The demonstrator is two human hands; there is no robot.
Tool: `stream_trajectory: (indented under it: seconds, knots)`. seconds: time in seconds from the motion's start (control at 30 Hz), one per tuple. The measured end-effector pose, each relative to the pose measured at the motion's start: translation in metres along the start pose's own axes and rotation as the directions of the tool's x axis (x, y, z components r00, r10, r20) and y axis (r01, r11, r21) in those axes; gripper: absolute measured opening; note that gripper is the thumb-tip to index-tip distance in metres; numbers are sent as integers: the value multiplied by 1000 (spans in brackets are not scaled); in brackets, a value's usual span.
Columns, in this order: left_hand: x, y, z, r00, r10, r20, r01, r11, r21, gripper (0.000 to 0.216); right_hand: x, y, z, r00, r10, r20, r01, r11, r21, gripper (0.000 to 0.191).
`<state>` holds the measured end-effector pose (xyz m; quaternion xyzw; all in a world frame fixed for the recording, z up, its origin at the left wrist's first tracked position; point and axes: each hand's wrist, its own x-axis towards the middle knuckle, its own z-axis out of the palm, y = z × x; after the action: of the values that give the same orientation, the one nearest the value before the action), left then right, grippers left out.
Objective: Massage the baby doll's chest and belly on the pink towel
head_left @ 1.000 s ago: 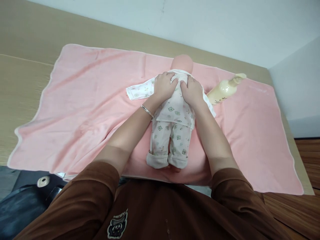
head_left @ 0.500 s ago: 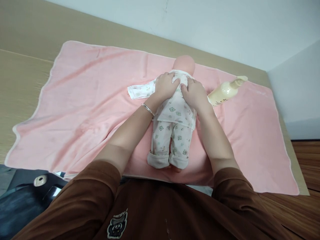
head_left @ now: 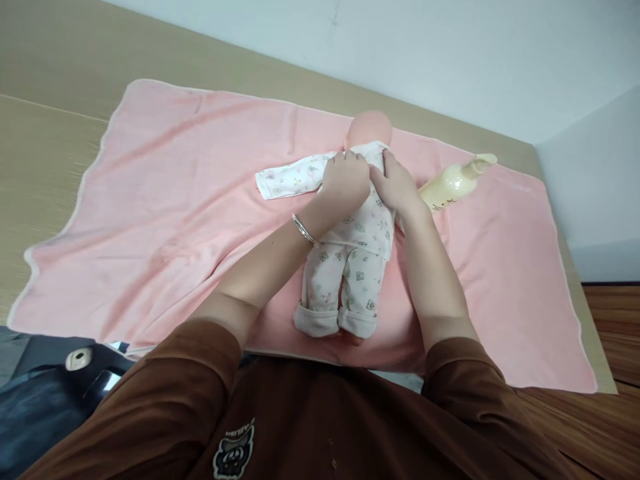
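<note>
A baby doll [head_left: 371,128] lies face down, its head toward the wall. It wears a white printed top [head_left: 367,230] and matching trousers [head_left: 361,283] with cuffs turned up. My left hand [head_left: 347,180] rests on the left of its upper back, fingers curled into a loose fist and thumb hidden. On the right shoulder lies my right hand [head_left: 399,185], with its thumb apart and the fingers flat along the cloth. The doll's left-side sleeve [head_left: 290,178] stretches out sideways. Part of the back is covered by my hands.
Beneath the doll spreads a wrinkled pink blanket [head_left: 200,153] on a wooden-toned table [head_left: 45,127]. A cream pump bottle [head_left: 450,183] lies tilted just right of my right forearm. A pale wall [head_left: 450,67] rises behind. Dark bags [head_left: 45,407] sit at lower left.
My left hand has gone from lying flat near the shoulder to curled, and has shifted right toward the spine. My right hand has moved slightly right and stays spread.
</note>
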<state>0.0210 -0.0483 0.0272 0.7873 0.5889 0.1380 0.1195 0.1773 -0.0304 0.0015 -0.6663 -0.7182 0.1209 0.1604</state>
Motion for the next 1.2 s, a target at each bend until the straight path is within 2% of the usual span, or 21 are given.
stream_trajectory:
  seconds: [0.1, 0.2, 0.37, 0.5, 0.6, 0.73, 0.87, 0.97, 1.07, 1.2]
  knots:
    - [-3, 4, -1, 998, 64, 1, -64, 998, 1, 46, -6, -8, -1, 998, -54, -12, 53, 997, -64, 75]
    - [6, -6, -3, 990, 133, 50, -131, 990, -45, 43, -19, -30, -10, 999, -46, 28, 50, 982, -182, 69]
    - [23, -28, -2, 997, 44, 60, -35, 989, -141, 46, -37, -60, -28, 995, -20, 101, 50, 951, -304, 54]
    - [25, -32, 3, 999, 0, 33, 5, 987, -161, 48, -34, -56, -34, 992, -22, 122, 50, 972, -230, 51]
    - [18, -25, 0, 999, 25, 41, -21, 995, -102, 47, -27, -43, -32, 990, -20, 140, 44, 985, -166, 61]
    - [3, -12, -11, 991, 51, 120, -55, 998, 25, 45, -14, -25, -18, 994, -17, 108, 31, 991, -131, 73]
    - [-4, -6, -17, 978, 118, 173, -133, 988, 77, 47, -3, -14, -9, 995, 31, 90, -21, 994, -111, 80]
    - [3, -12, -11, 973, 135, 184, -147, 988, 48, 47, -7, -20, -11, 992, 32, 122, -10, 984, -177, 83]
    - [18, -25, 1, 987, 107, 123, -102, 994, -45, 51, -23, -38, -13, 987, -3, 158, 46, 962, -270, 78]
    - [32, -40, 11, 999, 30, 45, -23, 987, -162, 56, -39, -58, -8, 993, -79, 87, 103, 942, -321, 69]
